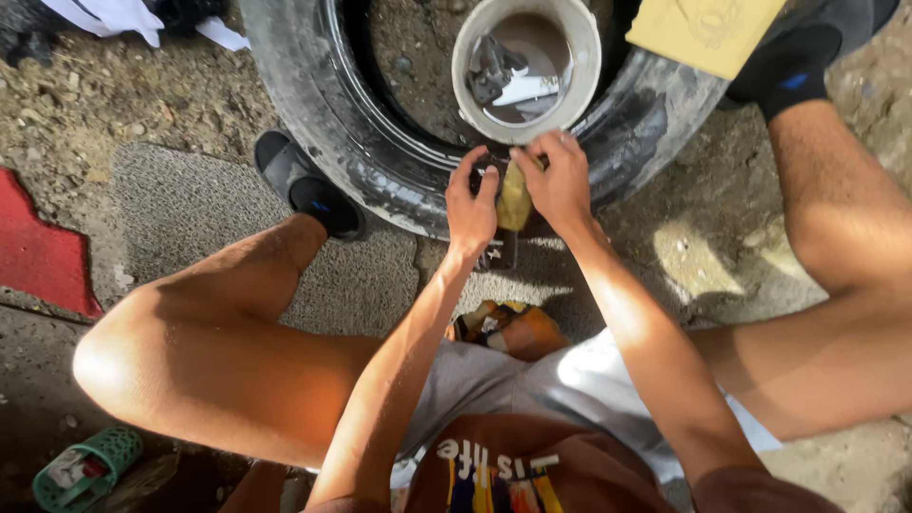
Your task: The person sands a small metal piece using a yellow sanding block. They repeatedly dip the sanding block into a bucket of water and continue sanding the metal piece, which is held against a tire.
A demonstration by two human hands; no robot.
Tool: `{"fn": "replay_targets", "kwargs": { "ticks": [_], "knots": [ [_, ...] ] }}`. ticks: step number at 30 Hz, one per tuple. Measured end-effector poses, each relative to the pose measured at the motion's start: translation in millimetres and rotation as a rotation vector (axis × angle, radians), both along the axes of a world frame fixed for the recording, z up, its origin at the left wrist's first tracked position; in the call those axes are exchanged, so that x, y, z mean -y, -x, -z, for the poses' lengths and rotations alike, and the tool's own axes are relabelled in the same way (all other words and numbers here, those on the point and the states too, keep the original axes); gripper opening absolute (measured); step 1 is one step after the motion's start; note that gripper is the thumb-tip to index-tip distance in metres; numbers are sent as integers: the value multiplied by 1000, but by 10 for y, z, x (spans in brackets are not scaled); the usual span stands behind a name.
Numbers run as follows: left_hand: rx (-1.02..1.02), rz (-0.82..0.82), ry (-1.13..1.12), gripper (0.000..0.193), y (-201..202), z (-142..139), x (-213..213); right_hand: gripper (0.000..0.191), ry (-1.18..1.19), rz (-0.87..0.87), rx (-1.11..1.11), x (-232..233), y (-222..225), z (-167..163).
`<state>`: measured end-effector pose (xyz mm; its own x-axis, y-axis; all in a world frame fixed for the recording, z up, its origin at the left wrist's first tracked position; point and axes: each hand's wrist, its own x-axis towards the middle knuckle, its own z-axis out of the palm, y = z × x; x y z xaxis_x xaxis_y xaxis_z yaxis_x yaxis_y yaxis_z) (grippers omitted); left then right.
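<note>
Clearly the work in hand is rubbing or wiping at the sidewall of the tyre (380, 166); both hands meet at the middle of the frame, just below the white bucket (473, 104). The right hand (560, 182) has its fingers pinched shut on a small yellowish pad (514, 197), which looks like a sponge or folded cloth, soft and limp; the left hand (470, 204) curls beside it, fingertips touching the pad's edge and the rubber, though whether it truly grips anything I cannot tell. The tyre lies flat on gravelly ground, filling the upper centre of the frame; its rubber is black, ribbed and glistening wet in patches, streaked pale where it is scuffed. The bucket sits inside the tyre's ring, round and rigid, holding murky brown water with a few dark and pale scraps in it. As a judgement, the step is mid-scrub on one small patch; the next move calls for firm pressure on the pad and a steady brace from the other hand, since wet rubber is slippery. At the lower left lies a green mesh basket (90, 465); a red mat (38, 252) shows at the left edge.
</note>
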<state>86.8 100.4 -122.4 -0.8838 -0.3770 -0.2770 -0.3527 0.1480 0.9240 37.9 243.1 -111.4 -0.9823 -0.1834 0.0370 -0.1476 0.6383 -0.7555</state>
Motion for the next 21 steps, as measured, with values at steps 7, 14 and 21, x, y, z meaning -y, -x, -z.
{"fn": "replay_targets", "kwargs": {
  "ticks": [7, 14, 21],
  "knots": [
    [50, 9, -39, 42, 30, 1, 1, 24, -100, -64, -67, -15, -62, -45],
    [-36, 19, 55, 42, 12, 39, 7, 14, -74, -76, -28, -26, -65, -63],
    [46, 18, 9, 43, 3, 16, 22, 18, -110, -79, -31, -18, -196, -22]
  ]
}}
